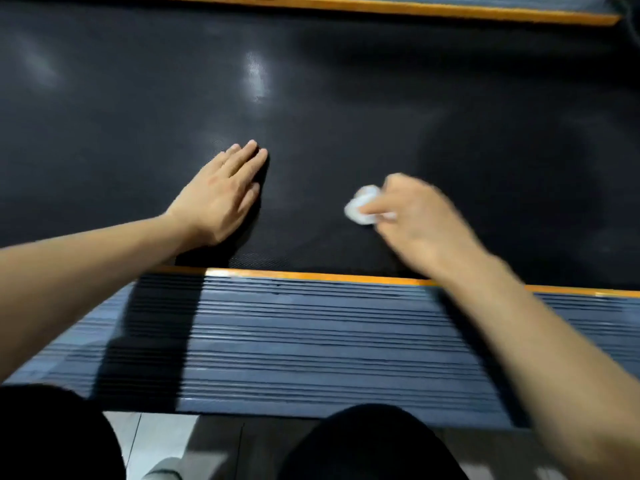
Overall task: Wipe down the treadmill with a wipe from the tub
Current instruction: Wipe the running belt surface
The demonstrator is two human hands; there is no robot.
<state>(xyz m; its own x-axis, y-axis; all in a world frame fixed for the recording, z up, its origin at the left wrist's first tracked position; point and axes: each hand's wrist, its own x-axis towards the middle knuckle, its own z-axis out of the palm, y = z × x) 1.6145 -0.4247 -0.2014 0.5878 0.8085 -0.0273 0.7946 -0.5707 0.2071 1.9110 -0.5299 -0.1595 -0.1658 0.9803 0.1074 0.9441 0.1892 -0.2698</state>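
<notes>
**Entry: treadmill belt, wipe in hand**

Landmark: the treadmill belt. I log the left hand flat on the belt, fingers straight, holding nothing. Right of it, the right hand grips a crumpled white wipe against the belt, blurred. Nearer than the belt: the ribbed side rail. Tub not seen. Risk, I judge: the bunched wipe covers little, leaving streaks; weight on the left palm could shift the belt.

Two bare forearms reach out over the ribbed side rail, no sleeves showing, no watch, no rings. The left hand shows crisp; the right hand is blurred. Nearer than the rail, two knees in black fabric, plain and unmarked.
</notes>
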